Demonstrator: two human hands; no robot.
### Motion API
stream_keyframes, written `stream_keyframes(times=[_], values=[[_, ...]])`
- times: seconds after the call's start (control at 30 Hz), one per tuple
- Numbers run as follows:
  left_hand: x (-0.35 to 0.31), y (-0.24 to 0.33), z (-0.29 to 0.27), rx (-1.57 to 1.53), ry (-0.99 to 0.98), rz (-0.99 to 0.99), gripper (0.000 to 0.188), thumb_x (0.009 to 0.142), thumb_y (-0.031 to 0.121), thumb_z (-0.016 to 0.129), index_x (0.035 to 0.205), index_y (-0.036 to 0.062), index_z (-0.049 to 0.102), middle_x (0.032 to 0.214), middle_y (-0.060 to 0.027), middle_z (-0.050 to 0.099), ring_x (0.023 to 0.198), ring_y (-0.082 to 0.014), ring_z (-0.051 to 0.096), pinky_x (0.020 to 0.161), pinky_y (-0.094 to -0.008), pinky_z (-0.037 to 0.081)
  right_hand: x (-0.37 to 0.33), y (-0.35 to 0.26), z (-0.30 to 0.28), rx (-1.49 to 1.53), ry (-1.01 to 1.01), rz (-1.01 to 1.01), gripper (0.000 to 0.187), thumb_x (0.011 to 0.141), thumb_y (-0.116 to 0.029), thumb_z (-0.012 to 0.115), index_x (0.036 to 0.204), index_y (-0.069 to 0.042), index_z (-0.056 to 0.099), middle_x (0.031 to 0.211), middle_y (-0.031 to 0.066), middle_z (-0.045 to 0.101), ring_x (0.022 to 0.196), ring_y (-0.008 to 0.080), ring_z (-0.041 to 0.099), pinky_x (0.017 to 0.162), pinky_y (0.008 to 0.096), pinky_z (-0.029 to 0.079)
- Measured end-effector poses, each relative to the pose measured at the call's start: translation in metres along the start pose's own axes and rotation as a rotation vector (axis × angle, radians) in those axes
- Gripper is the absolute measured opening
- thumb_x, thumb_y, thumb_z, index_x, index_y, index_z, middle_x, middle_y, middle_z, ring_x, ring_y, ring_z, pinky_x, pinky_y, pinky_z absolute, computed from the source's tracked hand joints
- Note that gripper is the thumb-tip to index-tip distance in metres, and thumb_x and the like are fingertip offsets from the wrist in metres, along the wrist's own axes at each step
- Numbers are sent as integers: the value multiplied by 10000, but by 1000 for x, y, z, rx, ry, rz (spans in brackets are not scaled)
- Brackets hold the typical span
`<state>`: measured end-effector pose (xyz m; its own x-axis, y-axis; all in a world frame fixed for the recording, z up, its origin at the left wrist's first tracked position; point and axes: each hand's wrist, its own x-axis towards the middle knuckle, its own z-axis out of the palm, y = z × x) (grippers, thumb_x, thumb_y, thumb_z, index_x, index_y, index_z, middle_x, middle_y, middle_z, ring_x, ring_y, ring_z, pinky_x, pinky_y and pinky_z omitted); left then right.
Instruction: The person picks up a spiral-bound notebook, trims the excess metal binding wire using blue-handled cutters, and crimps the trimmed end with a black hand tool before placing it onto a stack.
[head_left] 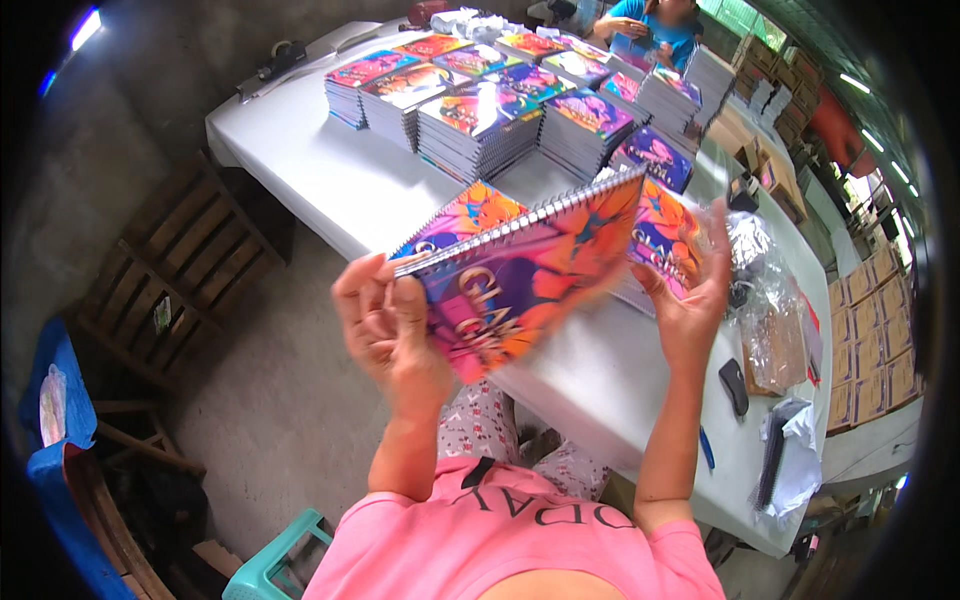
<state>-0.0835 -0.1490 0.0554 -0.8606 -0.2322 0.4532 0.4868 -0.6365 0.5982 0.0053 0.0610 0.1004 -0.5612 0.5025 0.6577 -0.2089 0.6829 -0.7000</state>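
My left hand grips a wire-bound notebook by its left end, thumb on the front cover. The notebook is tilted above the table's near edge, its silver spiral uppermost and its cover purple, pink and orange. My right hand is just right of the notebook, fingers spread and holding nothing. Partly hidden behind the held notebook is another notebook with a similar cover. One more colourful notebook lies beside my right hand.
Several stacks of spiral notebooks cover the far part of the white table. At right are clear plastic wrap, a dark oblong object and a blue pen. A person is across the table; a green stool stands lower left.
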Motion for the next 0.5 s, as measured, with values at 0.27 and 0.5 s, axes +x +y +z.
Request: stream_keyframes(times=[0.27,0.5], values=[[56,41,3,308,-319,383,307,857,67,634,1108,-33,489,1048,-192,589,1023,-256,590,921,-376,440,45,-91,65,20,-623,-421,629,703,-4,714,1288,-84,499,942,46,639,735,95,572,627,278,472],[81,-13,-61,682,-126,41,492,925,383,519,1256,19,493,1266,-166,523,1240,-249,444,1045,-389,300,33,16,84,654,-268,619,633,874,-49,571,1415,-108,248,942,86,600,787,117,613,552,288,555]])
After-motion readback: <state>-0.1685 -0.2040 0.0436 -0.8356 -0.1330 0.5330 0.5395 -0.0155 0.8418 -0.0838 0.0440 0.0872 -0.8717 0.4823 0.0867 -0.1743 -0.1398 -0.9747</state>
